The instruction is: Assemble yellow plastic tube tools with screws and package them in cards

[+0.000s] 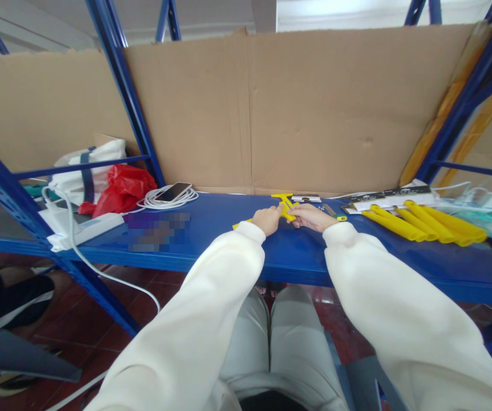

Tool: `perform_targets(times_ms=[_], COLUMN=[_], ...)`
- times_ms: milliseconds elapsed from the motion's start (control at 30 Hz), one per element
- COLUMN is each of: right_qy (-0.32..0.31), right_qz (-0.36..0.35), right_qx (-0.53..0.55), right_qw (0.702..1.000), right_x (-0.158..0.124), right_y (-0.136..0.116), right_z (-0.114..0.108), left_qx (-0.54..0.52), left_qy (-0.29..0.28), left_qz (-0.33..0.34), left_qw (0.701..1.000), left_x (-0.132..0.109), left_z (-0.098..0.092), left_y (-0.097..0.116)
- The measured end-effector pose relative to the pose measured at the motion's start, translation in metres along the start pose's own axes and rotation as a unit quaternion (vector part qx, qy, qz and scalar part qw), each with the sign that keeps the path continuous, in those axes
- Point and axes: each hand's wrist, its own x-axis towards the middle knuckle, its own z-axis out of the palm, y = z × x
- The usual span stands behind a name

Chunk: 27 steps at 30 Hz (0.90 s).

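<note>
Over the blue shelf top, my hands meet on a yellow T-shaped piece (287, 209), its crossbar pointing towards the cardboard. My left hand (267, 220) is closed around its left side; a yellow tip (236, 226) pokes out by the left cuff, and I cannot tell if it belongs to the same piece. My right hand (309, 217) pinches the piece from the right with thumb and fingers. Just beyond the right hand lies a small tool with a yellow-green end (340, 217), perhaps a cutter. Behind it rests a flat white-and-dark item (306, 198).
Several yellow rolled tubes (417, 222) lie at right before black-and-white boxes (394, 197). Left are a phone (173, 192) on a coiled white cable (147, 200), a red bag (124, 188) and a white power strip (96, 228). Cardboard (314, 114) walls the back. Someone's leg (15, 297) shows far left.
</note>
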Motion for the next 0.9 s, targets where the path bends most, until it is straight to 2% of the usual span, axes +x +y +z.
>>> perform_targets(times_ms=[167,467,567,633,733,800,900], right_qy=[-0.016,0.009,0.003,0.021,0.119,0.215,0.352], right_qz=[0.0,0.011,0.006,-0.002,-0.028,-0.054,-0.061], right_qx=[0.009,0.027,0.032,0.037,0.062,0.059,-0.081], right_qw=[1.0,1.0,0.999,0.999,0.991,0.973,0.931], right_x=[0.0,-0.004,-0.002,0.001,0.007,0.011,0.018], right_y=[0.001,-0.007,-0.009,-0.01,-0.008,-0.002,0.011], right_z=[0.0,0.005,-0.001,-0.013,-0.043,-0.065,-0.092], left_qx=[0.022,-0.002,-0.012,-0.015,-0.019,-0.022,-0.024], left_qy=[-0.005,-0.002,0.002,0.005,0.006,-0.005,-0.031], left_qz=[0.001,-0.003,-0.014,-0.024,-0.036,-0.04,-0.04], left_qw=[1.0,1.0,1.0,1.0,0.999,0.999,0.998], left_x=[0.0,0.0,0.0,-0.001,-0.002,-0.002,-0.002], left_z=[-0.001,-0.004,-0.006,-0.008,-0.01,-0.01,-0.009], left_y=[0.0,-0.003,-0.005,-0.006,-0.009,-0.01,-0.012])
